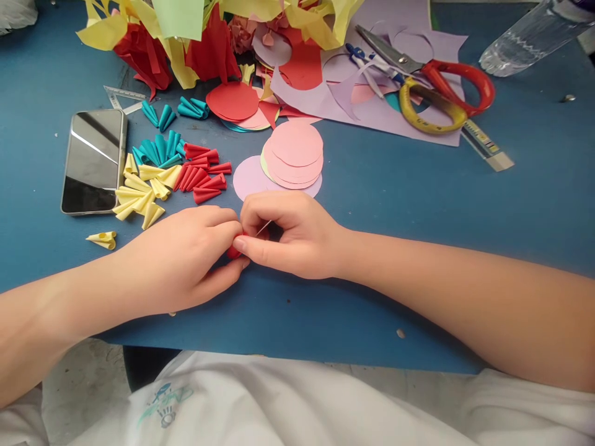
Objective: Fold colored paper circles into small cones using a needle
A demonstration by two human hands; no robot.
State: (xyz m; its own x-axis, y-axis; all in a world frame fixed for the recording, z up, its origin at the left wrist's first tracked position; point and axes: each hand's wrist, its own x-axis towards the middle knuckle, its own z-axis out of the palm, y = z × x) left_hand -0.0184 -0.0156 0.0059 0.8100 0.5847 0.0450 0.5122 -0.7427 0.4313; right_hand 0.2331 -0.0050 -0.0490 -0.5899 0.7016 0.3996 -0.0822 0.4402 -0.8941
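White garment (260, 396) fabric, bearing a small blue-green emblem (165, 406), lies nearest the camera, below the front edge of a blue worktop (372, 322). Both hands meet just above that edge. Left hand (195, 254): fingers drawn together, gripping a small red paper piece (233, 251) from its left side. Right hand (297, 238): thumb pressed on the same piece from the right, forefinger curled; a thin pale edge shows between thumb and finger, its nature unclear. The red piece sits between the two hands, mostly covered; its exact form cannot be confirmed.

Beyond the left hand, rolled paper cones are grouped by colour: yellow cones (139, 195), red cones (199, 176) to their right and teal cones (158, 148) behind. One yellow cluster (103, 240) lies apart, near the left wrist. A phone (93, 164) lies left of the groups, close to the yellow ones. Directly beyond the right hand, pink discs (297, 148) are stacked partly over a lilac disc (248, 176). Further back, red discs (232, 101) top another pile. Scissors (409, 64) with red and yellow handles rest across a lilac sheet (372, 121); a clear bottle (525, 40) occupies the far right corner.
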